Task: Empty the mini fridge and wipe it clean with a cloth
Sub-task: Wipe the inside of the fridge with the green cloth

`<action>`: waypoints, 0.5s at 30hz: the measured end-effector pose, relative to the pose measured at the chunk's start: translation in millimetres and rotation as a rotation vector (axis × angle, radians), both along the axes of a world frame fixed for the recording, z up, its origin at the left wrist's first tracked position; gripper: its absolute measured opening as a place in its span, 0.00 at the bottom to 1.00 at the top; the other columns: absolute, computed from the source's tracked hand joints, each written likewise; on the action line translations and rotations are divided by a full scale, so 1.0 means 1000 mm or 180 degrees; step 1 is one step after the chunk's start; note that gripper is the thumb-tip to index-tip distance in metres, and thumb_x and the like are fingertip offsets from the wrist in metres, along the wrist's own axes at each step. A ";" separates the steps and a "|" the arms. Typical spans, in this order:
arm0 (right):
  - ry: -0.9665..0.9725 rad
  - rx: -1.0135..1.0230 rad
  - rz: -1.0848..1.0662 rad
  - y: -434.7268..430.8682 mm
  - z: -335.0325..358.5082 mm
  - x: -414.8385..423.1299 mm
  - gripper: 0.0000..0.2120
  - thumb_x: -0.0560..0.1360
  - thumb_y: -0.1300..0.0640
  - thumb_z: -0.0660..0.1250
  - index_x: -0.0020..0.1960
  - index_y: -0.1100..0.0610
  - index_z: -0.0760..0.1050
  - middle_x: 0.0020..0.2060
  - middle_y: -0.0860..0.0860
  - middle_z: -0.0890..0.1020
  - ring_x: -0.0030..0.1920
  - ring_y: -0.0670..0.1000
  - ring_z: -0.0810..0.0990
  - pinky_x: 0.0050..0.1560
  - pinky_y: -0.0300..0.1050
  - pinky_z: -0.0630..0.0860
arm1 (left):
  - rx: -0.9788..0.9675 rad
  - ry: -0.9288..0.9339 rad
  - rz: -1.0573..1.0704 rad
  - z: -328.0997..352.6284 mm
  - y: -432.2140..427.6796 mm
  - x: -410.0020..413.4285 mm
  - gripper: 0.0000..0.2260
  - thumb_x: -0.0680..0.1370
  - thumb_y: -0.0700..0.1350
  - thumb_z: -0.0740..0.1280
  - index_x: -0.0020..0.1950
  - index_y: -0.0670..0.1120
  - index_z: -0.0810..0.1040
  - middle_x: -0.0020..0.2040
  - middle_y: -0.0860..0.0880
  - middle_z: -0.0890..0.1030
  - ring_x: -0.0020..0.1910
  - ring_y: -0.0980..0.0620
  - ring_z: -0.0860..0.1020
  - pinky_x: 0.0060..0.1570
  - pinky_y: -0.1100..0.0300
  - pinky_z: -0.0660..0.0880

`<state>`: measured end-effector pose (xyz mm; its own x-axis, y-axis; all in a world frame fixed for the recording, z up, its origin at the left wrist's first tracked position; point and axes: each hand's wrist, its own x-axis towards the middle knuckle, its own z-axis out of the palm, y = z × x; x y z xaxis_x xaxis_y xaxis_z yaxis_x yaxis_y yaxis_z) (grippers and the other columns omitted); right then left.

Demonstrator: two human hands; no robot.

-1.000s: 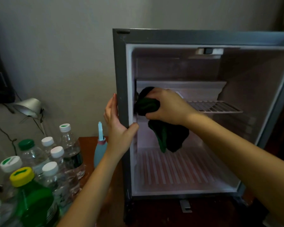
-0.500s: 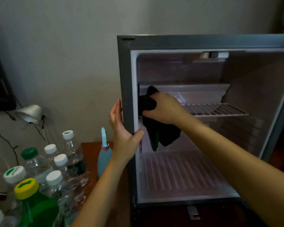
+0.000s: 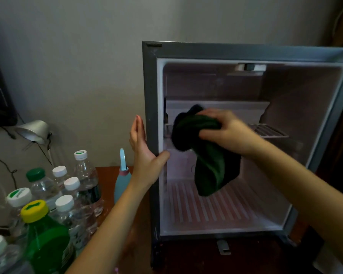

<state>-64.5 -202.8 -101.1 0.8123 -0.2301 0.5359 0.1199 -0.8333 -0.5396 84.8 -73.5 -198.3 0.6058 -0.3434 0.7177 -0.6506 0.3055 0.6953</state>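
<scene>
The mini fridge (image 3: 151,95) stands open, grey frame, pale interior with no items inside. A wire shelf (image 3: 265,131) sits halfway up. My right hand (image 3: 224,131) grips a dark green cloth (image 3: 212,159) inside the fridge, near the left inner wall at shelf height; most of the cloth hangs down below the hand. My left hand (image 3: 145,153) rests flat against the fridge's left outer side, fingers straight, thumb hooked over the front frame.
Several capped bottles (image 3: 67,194) stand on the wooden table (image 3: 107,175) left of the fridge, with a green bottle (image 3: 46,234) nearest me. A light blue spray bottle (image 3: 123,178) stands beside the fridge. A lamp (image 3: 33,131) and cables are at the wall.
My right hand and the cloth have moved a little to the right, away from the left inner wall. My left hand stays on the fridge's side. The view has shifted slightly.
</scene>
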 end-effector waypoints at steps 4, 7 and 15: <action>-0.0083 -0.0597 -0.0836 -0.038 0.012 0.015 0.16 0.73 0.61 0.70 0.61 0.59 0.77 0.59 0.53 0.74 0.56 0.51 0.75 0.53 0.34 0.66 | 0.0004 -0.0024 0.0017 -0.002 -0.003 0.002 0.45 0.64 0.51 0.65 0.77 0.48 0.48 0.74 0.56 0.52 0.75 0.54 0.55 0.73 0.48 0.59; 0.0625 -0.0993 -0.0621 -0.045 0.008 0.034 0.18 0.74 0.57 0.70 0.63 0.58 0.75 0.63 0.54 0.72 0.58 0.50 0.73 0.53 0.31 0.63 | -0.0030 -0.0112 0.0057 -0.004 -0.005 0.006 0.44 0.64 0.50 0.65 0.77 0.47 0.51 0.76 0.54 0.52 0.75 0.50 0.57 0.71 0.44 0.63; 0.1169 -0.1101 -0.1361 -0.046 0.011 0.087 0.27 0.67 0.38 0.69 0.59 0.54 0.74 0.51 0.52 0.76 0.49 0.53 0.76 0.45 0.42 0.70 | -0.0047 -0.0179 0.0164 -0.005 -0.007 0.009 0.43 0.64 0.48 0.66 0.77 0.43 0.54 0.74 0.58 0.53 0.74 0.49 0.58 0.70 0.43 0.64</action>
